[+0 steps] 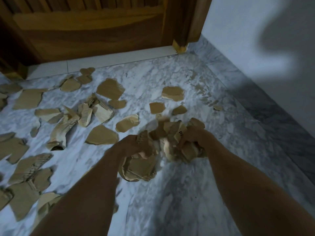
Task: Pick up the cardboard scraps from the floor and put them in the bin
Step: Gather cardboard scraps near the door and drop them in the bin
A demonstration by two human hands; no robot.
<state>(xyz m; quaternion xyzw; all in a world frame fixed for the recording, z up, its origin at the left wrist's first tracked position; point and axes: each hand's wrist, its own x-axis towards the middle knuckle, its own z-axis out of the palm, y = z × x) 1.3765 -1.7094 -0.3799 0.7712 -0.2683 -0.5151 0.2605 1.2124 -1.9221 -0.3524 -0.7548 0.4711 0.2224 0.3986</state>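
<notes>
Both my hands hold a crumpled bundle of brown cardboard scraps [167, 142] just above the marble floor. My left hand [131, 144] grips the bundle's left side, with torn pieces hanging below it. My right hand [196, 137] grips the right side, fingers curled round scraps, one with black print. Several loose cardboard scraps [110, 89] lie scattered over the floor to the left and ahead. No bin is in view.
A wooden door [88, 31] and its frame post [180, 45] stand ahead. A pale wall [247, 31] runs along the right, with a dark marble skirting [276, 116]. White-grey marble floor [170, 201] lies bare below my arms.
</notes>
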